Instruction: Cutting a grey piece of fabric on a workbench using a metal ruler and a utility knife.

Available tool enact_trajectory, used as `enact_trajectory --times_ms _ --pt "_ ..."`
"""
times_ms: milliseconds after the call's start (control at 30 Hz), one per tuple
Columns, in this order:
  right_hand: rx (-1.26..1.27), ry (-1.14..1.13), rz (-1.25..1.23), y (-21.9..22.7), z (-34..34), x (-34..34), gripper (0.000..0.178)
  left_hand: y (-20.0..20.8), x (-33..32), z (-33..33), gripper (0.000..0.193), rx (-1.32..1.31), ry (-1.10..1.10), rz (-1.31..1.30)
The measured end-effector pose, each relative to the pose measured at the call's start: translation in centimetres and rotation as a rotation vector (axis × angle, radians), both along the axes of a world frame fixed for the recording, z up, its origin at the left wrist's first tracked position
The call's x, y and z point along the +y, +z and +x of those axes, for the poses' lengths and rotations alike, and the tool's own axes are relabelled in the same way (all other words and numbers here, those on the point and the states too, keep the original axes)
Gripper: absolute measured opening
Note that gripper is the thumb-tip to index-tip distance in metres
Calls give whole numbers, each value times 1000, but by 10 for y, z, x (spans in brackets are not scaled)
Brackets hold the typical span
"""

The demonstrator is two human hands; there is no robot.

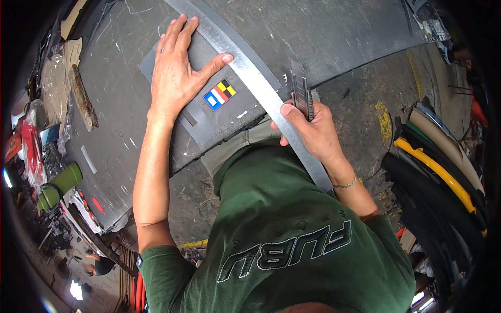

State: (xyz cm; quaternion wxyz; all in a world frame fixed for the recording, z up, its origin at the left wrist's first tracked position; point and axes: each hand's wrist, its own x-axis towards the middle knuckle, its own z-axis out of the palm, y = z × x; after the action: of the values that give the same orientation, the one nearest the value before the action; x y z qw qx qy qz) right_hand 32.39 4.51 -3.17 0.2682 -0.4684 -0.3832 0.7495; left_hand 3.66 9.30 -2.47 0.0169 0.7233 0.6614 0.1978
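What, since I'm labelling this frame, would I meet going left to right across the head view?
Green cylinder → small red strip → left hand → right hand → long yellow piece.

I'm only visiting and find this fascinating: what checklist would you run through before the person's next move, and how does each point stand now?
1. Long, silvery metal ruler lying across the flat grey sheet: ok.
2. Left hand spread on the sheet, thumb at the ruler's edge: ok.
3. Slim, dark grey utility knife held in the right hand: ok.
4. Left hand well apart from the knife: ok.
5. Whole ruler supported by the scratched dark table: not ok; its near end juts past the edge.
6. Ruler pressed down firmly: cannot tell; pressure doesn't show.
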Motion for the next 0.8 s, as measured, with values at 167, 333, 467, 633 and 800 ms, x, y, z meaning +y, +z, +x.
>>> enact_trajectory --times_ms 167,333,467,633,800 --pt "1 -6 -11 0 0 0 25 1 0 0 100 -4 5 -7" --pt "21 -12 -30 -2 0 1 26 0 0 0 101 -7 3 -7" --pt "24 -6 -24 -3 1 1 27 -1 0 -1 101 -6 4 -7" --pt "36 -11 -2 -5 1 0 27 -2 1 -1 100 -19 8 -17" --pt "19 -3 -4 -4 0 1 27 0 1 -1 100 -5 2 -7"
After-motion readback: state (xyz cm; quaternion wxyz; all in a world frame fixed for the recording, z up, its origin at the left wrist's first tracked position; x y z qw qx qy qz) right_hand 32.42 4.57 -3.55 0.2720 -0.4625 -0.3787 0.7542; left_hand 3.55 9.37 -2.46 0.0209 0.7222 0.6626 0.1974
